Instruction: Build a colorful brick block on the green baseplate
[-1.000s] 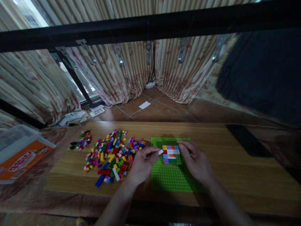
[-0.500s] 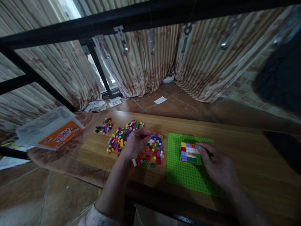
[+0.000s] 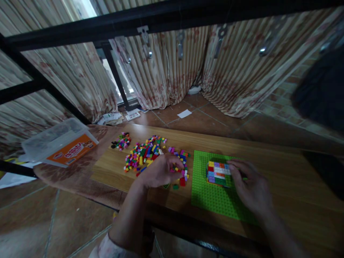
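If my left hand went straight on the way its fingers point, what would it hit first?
Probably the loose toy bricks just past your left hand, before the green studded baseplate; its height above them is unclear.

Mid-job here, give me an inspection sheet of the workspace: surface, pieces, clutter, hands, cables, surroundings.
Surface: wooden table, green baseplate lying on it.
Job's things: multicoloured brick block over the green baseplate, whether seated is unclear; loose bricks scattered to its left.
Clutter: dark flat object at the table's right.
Hands: left hand over the loose bricks, its hold unclear; right hand at the block's right edge.
Cables: nothing seen.
Surroundings: plastic box left of the table, striped curtains beyond, white paper on the floor.
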A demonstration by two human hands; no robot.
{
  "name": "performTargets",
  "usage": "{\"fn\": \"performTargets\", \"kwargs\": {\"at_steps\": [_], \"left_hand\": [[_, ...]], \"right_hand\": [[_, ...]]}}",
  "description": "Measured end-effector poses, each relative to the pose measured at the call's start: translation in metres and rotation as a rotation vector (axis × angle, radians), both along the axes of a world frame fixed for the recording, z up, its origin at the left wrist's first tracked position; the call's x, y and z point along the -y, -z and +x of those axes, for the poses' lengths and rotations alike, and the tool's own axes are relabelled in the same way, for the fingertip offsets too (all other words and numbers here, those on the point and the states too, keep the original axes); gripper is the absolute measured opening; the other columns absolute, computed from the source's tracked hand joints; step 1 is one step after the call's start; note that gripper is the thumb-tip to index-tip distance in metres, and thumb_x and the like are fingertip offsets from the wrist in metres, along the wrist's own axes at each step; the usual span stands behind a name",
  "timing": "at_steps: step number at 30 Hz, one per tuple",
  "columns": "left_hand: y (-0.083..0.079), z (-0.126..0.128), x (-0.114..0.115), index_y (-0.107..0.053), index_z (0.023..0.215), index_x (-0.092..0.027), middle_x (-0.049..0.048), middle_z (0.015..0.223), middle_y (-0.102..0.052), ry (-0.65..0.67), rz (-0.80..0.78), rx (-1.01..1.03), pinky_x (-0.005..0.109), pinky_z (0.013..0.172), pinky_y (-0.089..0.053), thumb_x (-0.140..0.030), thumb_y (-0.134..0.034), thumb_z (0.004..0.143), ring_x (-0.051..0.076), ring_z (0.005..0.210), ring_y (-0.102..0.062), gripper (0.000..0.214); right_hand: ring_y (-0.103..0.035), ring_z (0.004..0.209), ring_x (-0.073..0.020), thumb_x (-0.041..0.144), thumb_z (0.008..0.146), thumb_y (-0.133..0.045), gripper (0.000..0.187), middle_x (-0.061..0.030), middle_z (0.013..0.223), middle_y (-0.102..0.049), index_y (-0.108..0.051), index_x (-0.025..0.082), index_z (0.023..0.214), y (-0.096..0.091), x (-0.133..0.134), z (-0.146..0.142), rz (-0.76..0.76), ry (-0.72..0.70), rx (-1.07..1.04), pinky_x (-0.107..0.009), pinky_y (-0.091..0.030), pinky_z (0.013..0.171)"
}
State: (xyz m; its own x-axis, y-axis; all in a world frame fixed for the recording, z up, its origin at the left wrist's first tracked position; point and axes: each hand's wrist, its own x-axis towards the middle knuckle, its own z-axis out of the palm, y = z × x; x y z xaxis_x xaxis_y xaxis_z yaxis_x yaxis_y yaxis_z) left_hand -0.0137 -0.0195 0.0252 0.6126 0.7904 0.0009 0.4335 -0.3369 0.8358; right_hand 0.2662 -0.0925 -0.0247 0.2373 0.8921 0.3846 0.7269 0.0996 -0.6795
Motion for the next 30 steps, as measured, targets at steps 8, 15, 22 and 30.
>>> {"fn": "performTargets", "kwargs": {"at_steps": [8, 15, 22, 30], "left_hand": [[0.006, 0.018, 0.019, -0.063, 0.082, -0.021, 0.0011, 0.082, -0.066, 0.078, 0.207, -0.358, 0.024, 0.066, -0.042, -0.011, -0.063, 0.065, 0.017, 0.074, -0.060, 0.020], [0.010, 0.018, 0.021, -0.059, 0.078, -0.021, -0.0007, 0.079, -0.064, 0.119, 0.237, -0.351, 0.023, 0.068, -0.041, -0.009, -0.059, 0.069, 0.016, 0.075, -0.059, 0.016], [-0.004, 0.014, 0.018, -0.062, 0.087, -0.021, -0.0004, 0.081, -0.065, 0.072, 0.179, -0.190, 0.023, 0.067, -0.043, -0.013, -0.058, 0.076, 0.013, 0.072, -0.058, 0.014], [0.003, 0.061, 0.026, -0.062, 0.093, -0.019, 0.0038, 0.090, -0.064, 0.055, 0.207, 0.065, 0.026, 0.077, -0.048, -0.014, -0.056, 0.082, 0.015, 0.085, -0.061, 0.013]], "right_hand": [[-0.062, 0.097, -0.0233, 0.046, 0.091, -0.046, 0.035, -0.0099, 0.104, -0.064, -0.068, 0.019, 0.094, -0.002, -0.001, 0.001, 0.017, 0.019, -0.046, -0.039, -0.050, 0.087], [-0.062, 0.098, -0.0233, 0.046, 0.092, -0.044, 0.035, -0.0095, 0.103, -0.065, -0.069, 0.021, 0.093, -0.003, -0.002, 0.001, 0.025, 0.027, -0.048, -0.040, -0.050, 0.089], [-0.063, 0.097, -0.0226, 0.044, 0.092, -0.045, 0.031, -0.0090, 0.103, -0.065, -0.068, 0.022, 0.093, -0.002, -0.004, -0.001, 0.036, 0.026, -0.047, -0.041, -0.049, 0.090], [-0.063, 0.095, -0.0209, 0.040, 0.093, -0.046, 0.029, -0.0084, 0.101, -0.066, -0.067, 0.021, 0.092, -0.006, -0.005, -0.003, 0.042, 0.027, -0.079, -0.038, -0.049, 0.089]]}}
